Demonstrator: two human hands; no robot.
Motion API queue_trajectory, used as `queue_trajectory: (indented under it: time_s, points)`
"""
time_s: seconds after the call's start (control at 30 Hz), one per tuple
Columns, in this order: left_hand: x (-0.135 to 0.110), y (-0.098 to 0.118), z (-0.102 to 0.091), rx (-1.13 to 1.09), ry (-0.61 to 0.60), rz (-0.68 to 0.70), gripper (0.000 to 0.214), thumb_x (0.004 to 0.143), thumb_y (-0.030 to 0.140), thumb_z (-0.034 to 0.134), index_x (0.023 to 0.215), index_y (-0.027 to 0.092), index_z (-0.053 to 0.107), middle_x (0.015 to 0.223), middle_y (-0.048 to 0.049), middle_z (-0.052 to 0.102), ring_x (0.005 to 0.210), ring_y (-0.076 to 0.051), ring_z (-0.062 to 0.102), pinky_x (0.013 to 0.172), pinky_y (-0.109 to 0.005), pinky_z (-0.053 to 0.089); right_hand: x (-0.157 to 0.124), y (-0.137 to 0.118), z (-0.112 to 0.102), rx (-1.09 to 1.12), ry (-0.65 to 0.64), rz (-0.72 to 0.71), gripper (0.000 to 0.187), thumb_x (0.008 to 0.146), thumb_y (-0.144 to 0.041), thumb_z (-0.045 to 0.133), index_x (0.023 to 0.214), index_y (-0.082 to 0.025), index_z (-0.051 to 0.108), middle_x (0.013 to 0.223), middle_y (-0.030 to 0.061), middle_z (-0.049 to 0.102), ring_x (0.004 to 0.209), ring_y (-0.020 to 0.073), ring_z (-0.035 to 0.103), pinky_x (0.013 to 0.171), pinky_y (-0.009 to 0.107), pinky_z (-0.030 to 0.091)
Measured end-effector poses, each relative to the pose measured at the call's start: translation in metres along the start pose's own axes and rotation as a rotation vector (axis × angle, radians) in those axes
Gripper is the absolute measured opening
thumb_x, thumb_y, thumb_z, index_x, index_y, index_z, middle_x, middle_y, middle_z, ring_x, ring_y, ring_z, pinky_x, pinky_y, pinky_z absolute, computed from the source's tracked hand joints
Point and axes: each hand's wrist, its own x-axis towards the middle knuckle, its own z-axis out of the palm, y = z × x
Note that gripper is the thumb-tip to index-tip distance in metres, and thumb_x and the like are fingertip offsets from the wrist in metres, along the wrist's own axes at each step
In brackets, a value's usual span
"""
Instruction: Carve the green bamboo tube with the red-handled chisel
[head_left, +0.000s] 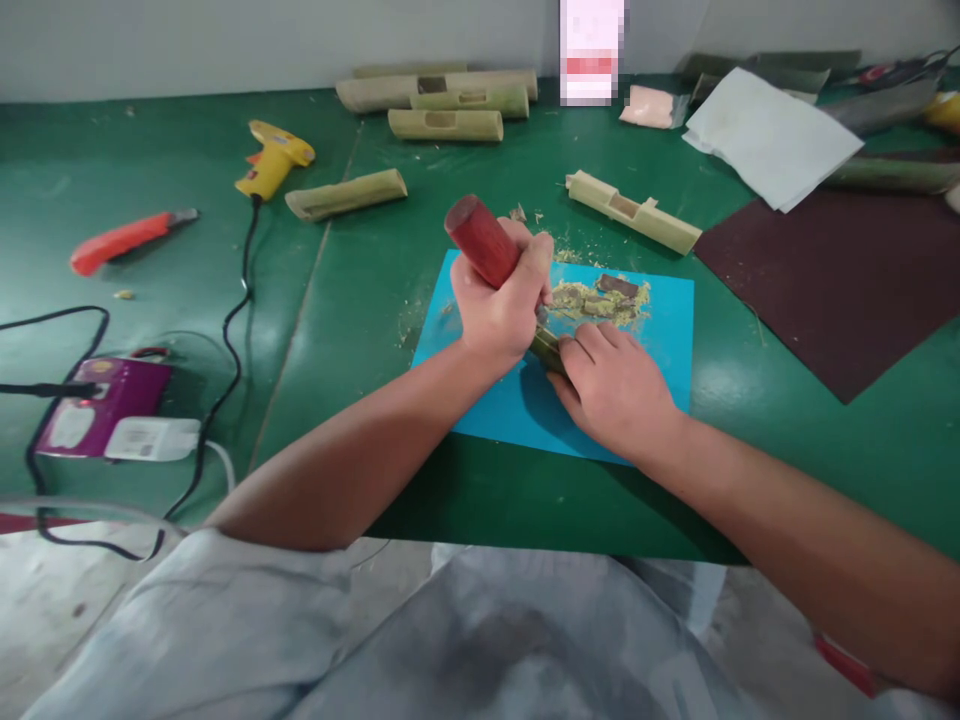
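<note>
My left hand (501, 300) is wrapped round the thick red wooden handle (484, 240) of a chisel, tilted with its butt end up. Its metal tip (541, 314) points down at a green bamboo piece (547, 346); the cutting edge is hidden. My right hand (619, 385) presses that bamboo down from the right, fingers curled over it and covering much of it. Beneath both hands lies a blue sheet (667, 340). Just beyond my fingers, pale shavings (574, 300) are heaped around a dark chip (618, 285).
Several cut bamboo tubes (445, 125) lie at the back. A notched bamboo piece (634, 212) rests beyond the sheet. Leftward are a yellow glue gun (274, 165), an orange utility knife (124, 243) and a purple power strip (142, 385) with cords. White paper (772, 135) overlaps brown sandpaper (840, 290) at right.
</note>
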Motion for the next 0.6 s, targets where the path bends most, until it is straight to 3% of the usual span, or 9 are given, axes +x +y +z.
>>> queue_trajectory:
  time_s: [0.23,0.5,0.6]
  points:
    - [-0.0012,-0.0049,-0.0005,0.073,0.039,-0.040,0.043,0.092,0.039,0.077,0.062,0.024,0.049,0.049,0.0062,0.046,0.041,-0.010,0.039,0.047,-0.034,0.028,0.0002,-0.0009,-0.0017,-0.009,-0.004,0.011,0.022,0.101,-0.021,0.050,0.102,-0.015,0.072,0.100,0.0128,0.066,0.096,0.0277,0.055,0.078,0.040,0.040]
    - [0.0014,0.0009,0.0020,0.013,0.000,-0.054,0.050,0.086,0.041,0.078,0.052,0.024,0.046,0.043,0.0056,0.042,0.036,-0.008,0.036,0.042,-0.034,0.022,0.0002,-0.0011,0.0011,-0.001,-0.007,-0.009,0.022,0.102,-0.023,0.051,0.103,-0.013,0.071,0.101,0.0142,0.067,0.095,0.0285,0.055,0.078,0.041,0.041]
    - [0.0022,-0.0030,-0.0005,0.000,-0.009,-0.115,0.045,0.085,0.044,0.079,0.057,0.025,0.049,0.041,0.0077,0.036,0.036,-0.008,0.029,0.044,-0.034,0.022,0.0008,0.0002,0.0023,0.006,-0.005,-0.007,0.020,0.101,-0.025,0.055,0.103,-0.012,0.071,0.100,0.0138,0.067,0.094,0.0279,0.056,0.078,0.040,0.041]
